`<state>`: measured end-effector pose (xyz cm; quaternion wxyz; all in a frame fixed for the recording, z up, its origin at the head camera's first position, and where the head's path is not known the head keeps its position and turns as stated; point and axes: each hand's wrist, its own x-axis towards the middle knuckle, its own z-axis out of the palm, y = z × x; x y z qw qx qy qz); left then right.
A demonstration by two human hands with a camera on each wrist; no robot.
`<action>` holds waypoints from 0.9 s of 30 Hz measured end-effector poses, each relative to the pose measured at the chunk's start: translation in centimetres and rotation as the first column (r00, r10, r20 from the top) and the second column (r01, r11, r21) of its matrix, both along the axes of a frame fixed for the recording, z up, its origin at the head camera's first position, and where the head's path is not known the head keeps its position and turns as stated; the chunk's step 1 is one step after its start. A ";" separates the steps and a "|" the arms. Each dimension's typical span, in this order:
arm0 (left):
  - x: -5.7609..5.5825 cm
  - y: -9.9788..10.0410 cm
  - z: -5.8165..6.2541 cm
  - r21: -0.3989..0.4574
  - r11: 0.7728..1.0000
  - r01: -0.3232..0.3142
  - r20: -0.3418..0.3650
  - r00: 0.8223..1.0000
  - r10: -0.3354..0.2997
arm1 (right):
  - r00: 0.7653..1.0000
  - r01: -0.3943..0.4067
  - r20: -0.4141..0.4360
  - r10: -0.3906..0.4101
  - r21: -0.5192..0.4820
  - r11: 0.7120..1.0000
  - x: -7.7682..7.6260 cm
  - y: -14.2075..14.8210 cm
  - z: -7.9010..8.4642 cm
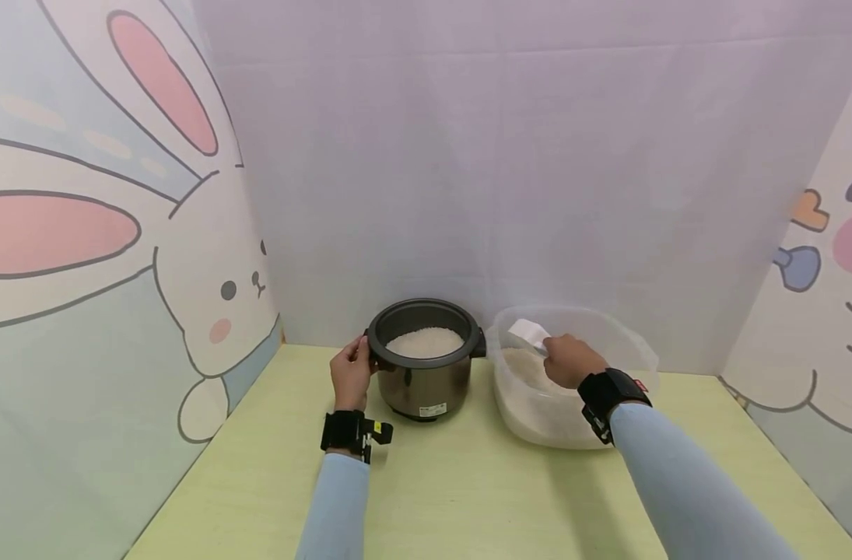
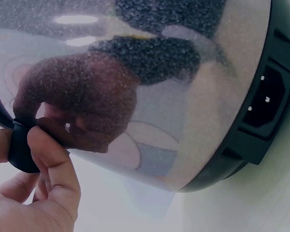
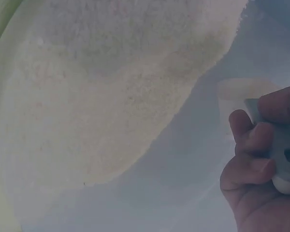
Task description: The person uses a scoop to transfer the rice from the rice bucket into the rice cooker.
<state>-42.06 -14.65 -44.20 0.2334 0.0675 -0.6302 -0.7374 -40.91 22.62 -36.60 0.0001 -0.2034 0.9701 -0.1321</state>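
A dark rice cooker (image 1: 423, 386) stands without a lid, white rice (image 1: 428, 343) inside it. At its left side my left hand (image 1: 351, 377) grips the black side handle (image 2: 23, 151), thumb and fingers round it in the left wrist view. To the right is a translucent plastic bin (image 1: 636, 351) with more rice (image 1: 527, 369) in it. My right hand (image 1: 571, 361) holds a white scoop (image 1: 527, 332) by its handle, over the bin's opening. In the right wrist view the fingers curl round that handle (image 3: 282, 140); the scoop's contents are hidden.
Both containers rest on a pale yellow-green table (image 1: 447, 498), close to a lilac cloth backdrop (image 1: 468, 179). Cartoon-printed panels (image 1: 208, 311) border the sides. A power socket (image 2: 268, 99) shows low on the cooker's body.
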 end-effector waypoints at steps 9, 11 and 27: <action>-0.1 0.0 0.0 0.009 1.000 0.003 0.011 1.000 -0.003 | 1.000 0.017 -0.018 -0.016 0.043 0.999 -1.0 -0.1 -3.1; 0.0 0.0 0.1 0.005 1.000 0.000 0.012 1.000 0.000 | 1.000 0.017 -0.022 -0.016 0.041 0.999 -1.2 0.0 -3.6; 0.2 0.2 0.4 0.002 1.000 -0.005 0.021 1.000 0.005 | 0.995 0.061 0.079 -0.068 0.084 0.995 -0.3 0.1 -3.1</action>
